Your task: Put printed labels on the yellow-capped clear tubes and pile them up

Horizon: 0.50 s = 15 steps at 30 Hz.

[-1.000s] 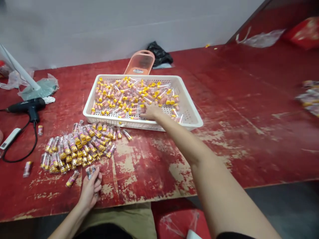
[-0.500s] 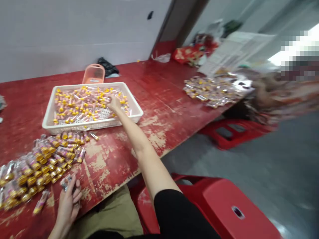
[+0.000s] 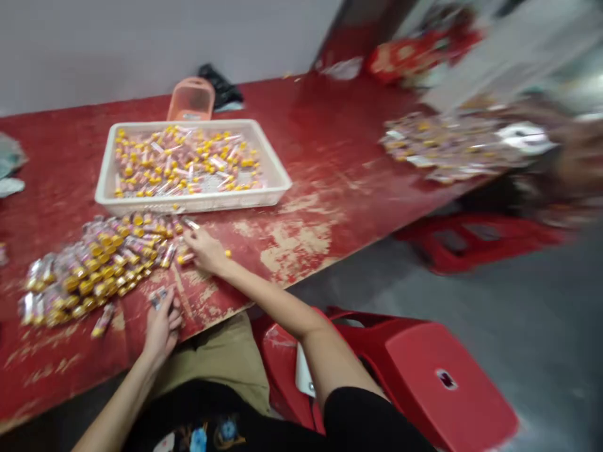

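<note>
My left hand [image 3: 161, 327] rests near the table's front edge, its fingers closed round a few small wrapped tubes [image 3: 158, 297]. My right hand [image 3: 203, 250] lies on the red table [image 3: 325, 150] at the right end of a heap of yellow-capped tubes [image 3: 94, 267], fingers curled on a tube or two; a yellow cap [image 3: 228, 253] lies just beside it. Behind the heap stands a white perforated tray [image 3: 193, 202] holding several more tubes. The picture is smeared by motion.
An orange scoop-like basket [image 3: 191, 99] and a dark bag [image 3: 221, 83] lie behind the tray. Another pile of wrapped tubes [image 3: 443, 147] lies at the table's right, near a blurred person. Red plastic stools [image 3: 424, 376] stand at my right.
My right hand has left the white tray and come down to the table by the heap. The left hand stays put with its tubes. The view swung right, then slightly back.
</note>
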Tool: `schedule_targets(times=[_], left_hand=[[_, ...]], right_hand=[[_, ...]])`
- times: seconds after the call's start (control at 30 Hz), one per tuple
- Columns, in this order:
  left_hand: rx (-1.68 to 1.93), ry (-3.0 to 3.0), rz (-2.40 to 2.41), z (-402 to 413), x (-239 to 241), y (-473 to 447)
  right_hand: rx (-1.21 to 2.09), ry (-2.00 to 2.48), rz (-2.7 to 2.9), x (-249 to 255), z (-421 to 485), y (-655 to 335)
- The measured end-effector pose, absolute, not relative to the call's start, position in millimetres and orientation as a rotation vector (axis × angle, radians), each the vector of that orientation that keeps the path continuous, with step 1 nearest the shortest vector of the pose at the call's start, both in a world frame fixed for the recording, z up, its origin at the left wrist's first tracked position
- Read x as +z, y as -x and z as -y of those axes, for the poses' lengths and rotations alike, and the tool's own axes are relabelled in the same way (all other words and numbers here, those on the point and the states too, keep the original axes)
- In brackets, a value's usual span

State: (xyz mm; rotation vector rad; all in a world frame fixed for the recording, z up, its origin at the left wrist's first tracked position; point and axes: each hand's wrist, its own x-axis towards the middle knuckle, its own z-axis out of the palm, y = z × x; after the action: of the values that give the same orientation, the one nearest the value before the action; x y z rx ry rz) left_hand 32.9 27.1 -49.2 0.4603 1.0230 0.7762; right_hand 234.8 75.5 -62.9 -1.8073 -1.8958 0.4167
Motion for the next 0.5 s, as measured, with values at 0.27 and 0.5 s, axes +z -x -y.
schedule_targets(times=[0.27, 0.5], left_hand=[[0.871, -0.375, -1.09, -30.0, -64.3, -48.7], [0.87, -0.333, -1.065, -33.8, -65.6, -58.3]], right_hand=[[0.505, 1.477, 1.92, -98.7, -72.3, -279.0], [0.094, 1.625, 1.46, -113.4, 20.6, -265.6]])
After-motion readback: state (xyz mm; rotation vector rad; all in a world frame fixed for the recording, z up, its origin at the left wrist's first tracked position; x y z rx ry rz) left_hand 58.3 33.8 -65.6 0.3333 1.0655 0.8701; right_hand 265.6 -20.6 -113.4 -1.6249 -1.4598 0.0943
